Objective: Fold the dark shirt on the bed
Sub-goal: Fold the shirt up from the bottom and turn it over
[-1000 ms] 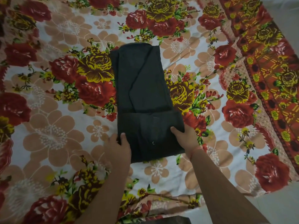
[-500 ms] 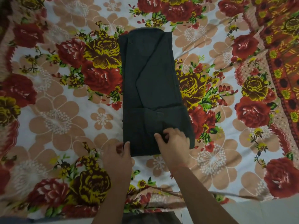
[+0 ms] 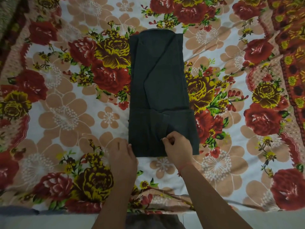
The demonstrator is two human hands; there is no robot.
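The dark shirt (image 3: 158, 83) lies on the bed as a long narrow strip, its sides folded in and its near end doubled over into a flat band. My right hand (image 3: 177, 148) rests on that near band, its fingertips pinched on the fabric by a small button. My left hand (image 3: 123, 155) lies at the shirt's near left corner, thumb against the cloth edge, fingers curled down on the sheet.
A floral bedsheet (image 3: 66, 116) in red, yellow and peach covers the whole bed. Its near edge (image 3: 165, 210) runs just below my forearms, with pale floor beyond. A patterned orange border (image 3: 290, 47) runs along the right side.
My right hand slid from the shirt's near right edge to the middle of the folded band and pinched the cloth. My left hand stayed at the left corner. The view shifted, centring the shirt.
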